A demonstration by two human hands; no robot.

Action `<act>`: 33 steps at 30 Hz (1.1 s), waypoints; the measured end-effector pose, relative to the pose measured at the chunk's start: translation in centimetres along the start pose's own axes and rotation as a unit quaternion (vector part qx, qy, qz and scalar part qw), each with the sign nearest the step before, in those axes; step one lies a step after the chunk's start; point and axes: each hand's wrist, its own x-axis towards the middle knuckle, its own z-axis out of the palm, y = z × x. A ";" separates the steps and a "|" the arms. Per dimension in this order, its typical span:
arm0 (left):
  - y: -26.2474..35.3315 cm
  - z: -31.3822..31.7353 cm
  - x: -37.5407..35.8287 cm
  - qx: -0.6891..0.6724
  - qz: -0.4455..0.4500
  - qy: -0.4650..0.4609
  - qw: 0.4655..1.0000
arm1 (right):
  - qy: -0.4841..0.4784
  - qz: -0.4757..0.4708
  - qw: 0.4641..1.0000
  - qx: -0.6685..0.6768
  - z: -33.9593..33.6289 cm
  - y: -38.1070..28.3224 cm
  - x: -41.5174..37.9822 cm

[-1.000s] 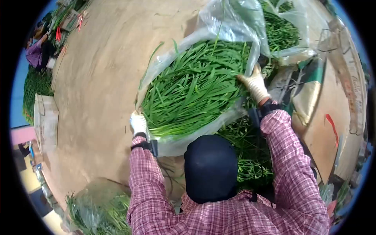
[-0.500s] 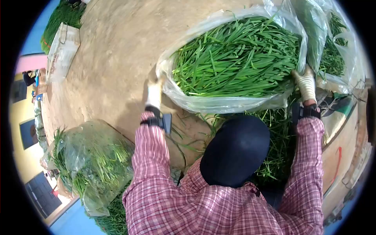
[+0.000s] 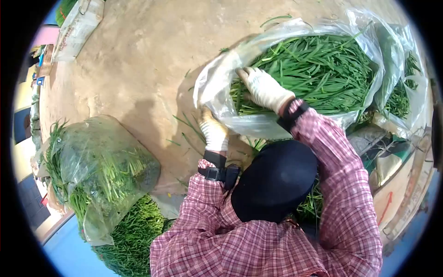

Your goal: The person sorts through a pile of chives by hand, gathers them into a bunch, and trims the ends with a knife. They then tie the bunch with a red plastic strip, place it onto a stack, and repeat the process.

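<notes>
A clear plastic bag point(image 3: 217, 87) lies open on the floor, filled with long green leafy stalks point(image 3: 318, 74). My left hand point(image 3: 213, 130), in a white glove, is closed on the bag's lower left rim. My right hand point(image 3: 266, 90), gloved too, reaches over the bag's near edge onto the left end of the stalks. Its thumb and fingers are apart, and the fingertips are partly among the leaves, so its hold cannot be made out.
Another plastic bag with greens point(image 3: 399, 99) adjoins on the right. At the lower left stand a filled bag point(image 3: 104, 161) and a heap of greens point(image 3: 131, 240). A white crate point(image 3: 78, 30) is at the upper left. Loose stalks lie on the floor point(image 3: 134, 60).
My right hand has left the bag's right rim and crossed left onto the stalks. My left hand has moved down and right, still at the rim. The bag's left side now stretches farther past the stalks.
</notes>
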 end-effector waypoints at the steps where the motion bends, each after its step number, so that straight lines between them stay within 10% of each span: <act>1: -0.5 -0.5 -0.2 0.317 0.154 -0.012 0.936 | -0.057 0.034 0.997 0.036 -0.1 -0.8 -1.2; 2: -0.9 -0.1 -0.1 0.315 0.145 -0.016 0.938 | -0.034 -0.001 0.999 0.003 0.7 -1.1 -2.8; 3: -0.8 0.8 0.8 -0.059 -0.026 0.035 0.997 | -0.063 0.020 0.998 0.007 0.6 -1.8 -3.5; 4: -0.5 1.4 1.3 -0.422 -0.192 0.081 0.883 | -0.090 0.043 0.995 0.012 0.4 -2.4 -3.6; 5: -0.2 1.3 1.4 -0.432 -0.180 0.058 0.882 | -0.102 0.045 0.993 -0.034 0.3 -2.4 -3.1; 6: -0.6 0.9 0.9 -0.433 -0.179 0.056 0.882 | -0.095 0.005 0.989 -0.109 -0.6 -2.5 -2.4; 7: -1.1 0.1 0.1 -0.085 0.023 0.047 0.995 | -0.144 -0.015 0.972 -0.184 -1.6 -3.4 -0.9; 8: -1.5 -0.3 -0.2 0.273 0.226 0.030 0.935 | -0.191 -0.031 0.947 -0.258 -2.4 -4.2 0.6; 10: -1.7 -0.1 -0.4 0.166 0.187 0.035 0.968 | -0.022 -0.058 0.960 -0.275 0.2 -3.4 1.4; 12: 1.4 0.7 -0.5 -0.218 -0.075 0.027 0.973 | -0.082 0.082 0.984 -0.139 1.0 -3.4 2.2; 18: 1.0 1.4 0.1 -0.256 -0.095 0.098 0.957 | -0.189 0.018 0.965 -0.179 2.0 -4.4 0.5; 26: -6.6 1.5 1.8 -0.192 -0.186 0.086 0.960 | -0.031 0.064 0.995 -0.064 -2.2 -3.1 -0.5; 30: -5.9 -0.4 3.2 -0.056 -0.175 -0.072 0.980 | 0.041 0.070 0.992 0.094 -7.6 -1.5 -2.5; 31: -3.7 -1.6 4.0 0.052 -0.057 -0.086 0.993 | 0.041 0.077 0.987 0.138 -7.6 -0.9 -2.7; 32: -3.1 -1.8 4.1 0.238 0.189 0.088 0.949 | 0.049 0.070 0.983 0.164 -8.2 -1.1 -3.1; 33: 2.0 -2.0 2.8 0.186 0.227 0.015 0.956 | 0.050 0.064 0.982 0.169 -8.1 -0.9 -3.0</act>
